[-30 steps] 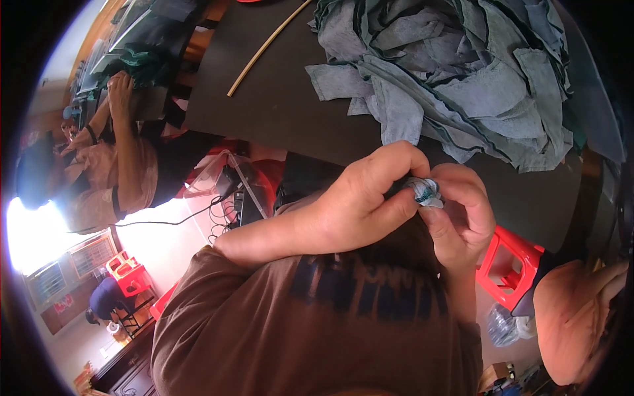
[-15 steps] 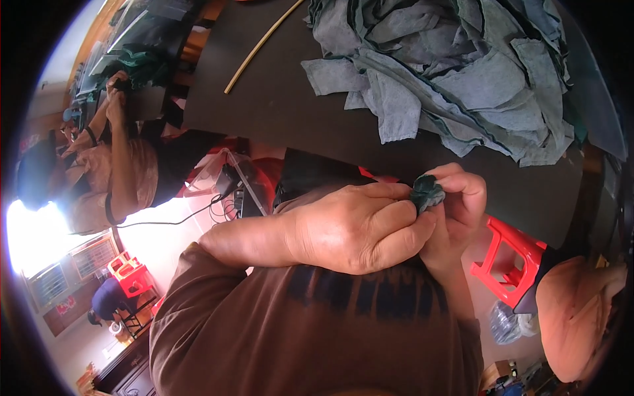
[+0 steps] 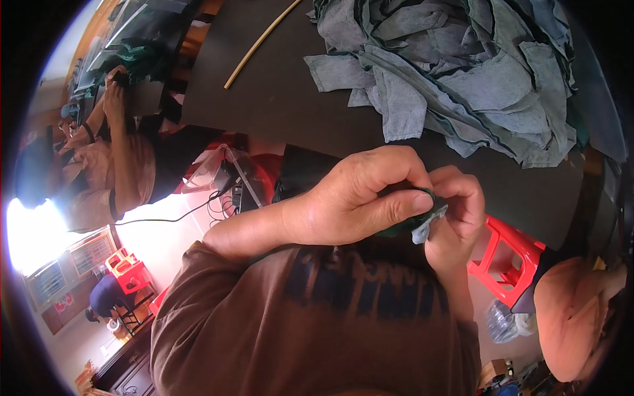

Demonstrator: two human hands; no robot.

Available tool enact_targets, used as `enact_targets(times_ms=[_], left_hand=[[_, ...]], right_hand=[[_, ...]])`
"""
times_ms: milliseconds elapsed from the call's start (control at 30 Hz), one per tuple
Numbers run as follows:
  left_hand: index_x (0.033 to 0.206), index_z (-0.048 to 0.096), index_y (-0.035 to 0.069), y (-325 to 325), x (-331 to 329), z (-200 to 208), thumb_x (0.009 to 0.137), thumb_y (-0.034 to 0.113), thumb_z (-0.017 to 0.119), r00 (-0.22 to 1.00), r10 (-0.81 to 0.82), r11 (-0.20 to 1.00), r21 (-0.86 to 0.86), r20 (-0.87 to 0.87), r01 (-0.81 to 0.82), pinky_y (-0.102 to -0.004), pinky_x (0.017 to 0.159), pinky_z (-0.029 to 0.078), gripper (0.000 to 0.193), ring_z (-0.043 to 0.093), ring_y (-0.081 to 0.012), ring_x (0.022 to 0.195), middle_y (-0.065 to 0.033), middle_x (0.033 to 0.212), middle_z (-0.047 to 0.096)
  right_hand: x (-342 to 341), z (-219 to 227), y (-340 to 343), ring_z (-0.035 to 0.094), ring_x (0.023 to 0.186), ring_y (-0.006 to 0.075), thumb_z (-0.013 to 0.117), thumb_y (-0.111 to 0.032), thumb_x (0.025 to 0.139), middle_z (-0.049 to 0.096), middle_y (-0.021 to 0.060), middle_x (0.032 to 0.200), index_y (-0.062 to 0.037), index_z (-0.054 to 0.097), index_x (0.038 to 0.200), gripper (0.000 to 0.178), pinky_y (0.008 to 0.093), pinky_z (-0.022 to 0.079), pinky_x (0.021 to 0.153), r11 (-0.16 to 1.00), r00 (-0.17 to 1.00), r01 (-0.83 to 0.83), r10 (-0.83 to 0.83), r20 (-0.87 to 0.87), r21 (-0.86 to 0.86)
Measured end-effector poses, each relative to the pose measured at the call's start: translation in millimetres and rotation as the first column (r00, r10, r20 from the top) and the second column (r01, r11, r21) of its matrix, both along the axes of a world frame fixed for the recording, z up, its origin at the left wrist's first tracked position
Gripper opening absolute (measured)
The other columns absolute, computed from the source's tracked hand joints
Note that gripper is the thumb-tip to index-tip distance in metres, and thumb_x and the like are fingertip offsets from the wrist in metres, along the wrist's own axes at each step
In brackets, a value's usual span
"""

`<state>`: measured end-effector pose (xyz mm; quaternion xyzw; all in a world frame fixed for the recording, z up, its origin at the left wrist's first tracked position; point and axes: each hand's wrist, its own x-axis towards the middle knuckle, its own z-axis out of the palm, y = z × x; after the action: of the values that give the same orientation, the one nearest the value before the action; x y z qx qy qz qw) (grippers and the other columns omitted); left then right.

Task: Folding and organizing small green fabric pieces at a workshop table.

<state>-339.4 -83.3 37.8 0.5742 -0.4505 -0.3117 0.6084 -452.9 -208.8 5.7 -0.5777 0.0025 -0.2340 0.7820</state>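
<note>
My left hand (image 3: pixel 366 195) is closed, thumb and fingertips pinching a small dark green strip with a pale grey-blue underside (image 3: pixel 421 231). My right hand (image 3: pixel 459 208) grips the same strip from the other side, its fingers curled beside my left thumb. Both hands meet in front of my chest, off the near edge of the dark table. Much of the strip is hidden behind the fingers. Beyond them lies a tangled heap of similar grey-green strips (image 3: pixel 403 99), cloth or suede by the look of it.
On the dark table (image 3: pixel 264 105) rests a thin yellowish stick (image 3: pixel 261 46). Red plastic stools stand at the right (image 3: pixel 505 261) and farther left (image 3: pixel 129 270). A co-worker (image 3: pixel 112 171) sits at the left, handling green material; another person's arm (image 3: pixel 571 317) is at the right edge.
My left hand has turned over and lifted, bringing its thumb onto the strip. The strip has shifted slightly downward, showing more pale underside. My right hand keeps its hold.
</note>
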Motion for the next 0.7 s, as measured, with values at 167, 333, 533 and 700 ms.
enact_targets(times_ms=[167,333,533,700], left_hand=[[0.093,0.053,0.002,3,-2,3,0.090,0.012,0.055,0.986,-0.038,0.994,0.096,-0.160,0.054,-0.0211,0.066,0.041,0.011,0.049,-0.0071,0.075,-0.0020,0.084,0.053],[0.095,0.052,0.005,1,-5,3,0.092,0.015,0.052,0.919,-0.052,0.988,0.116,-0.391,0.105,-0.0176,0.062,0.038,0.010,0.046,-0.0026,0.071,0.0029,0.080,0.052],[0.097,0.049,0.004,10,12,3,0.091,0.022,0.053,0.783,0.303,0.953,0.176,-0.543,-0.247,-0.0167,0.052,0.035,0.020,0.044,-0.0027,0.059,0.0026,0.075,0.051],[0.095,0.048,0.000,29,20,22,0.091,0.019,0.051,0.897,0.384,0.921,0.157,-0.218,-0.356,-0.0175,0.057,0.037,0.019,0.046,-0.0048,0.066,-0.0021,0.082,0.051]], right_hand=[[-4,-2,-3,0.047,0.083,0.0122,0.059,-0.006,0.083,0.048,0.0094,0.093,-0.0021,0.045,0.096,0.020,0.0216,0.038,0.074,0.966,0.990,-0.135,0.141,-0.012,0.220],[-9,-15,-13,0.048,0.081,0.0136,0.058,-0.009,0.084,0.049,0.0096,0.092,-0.0033,0.045,0.096,0.018,0.0231,0.039,0.073,0.915,0.967,-0.243,0.256,0.000,0.323],[-7,-14,-21,0.048,0.063,0.0157,0.054,-0.005,0.082,0.045,0.0066,0.079,-0.0073,0.045,0.082,0.009,0.0294,0.043,0.059,0.712,0.940,-0.340,0.284,0.190,0.615],[-14,-9,-41,0.051,0.072,0.0181,0.053,-0.011,0.081,0.050,0.0089,0.085,-0.0017,0.051,0.092,0.015,0.0323,0.044,0.069,0.976,0.997,-0.021,0.036,-0.064,0.217]])
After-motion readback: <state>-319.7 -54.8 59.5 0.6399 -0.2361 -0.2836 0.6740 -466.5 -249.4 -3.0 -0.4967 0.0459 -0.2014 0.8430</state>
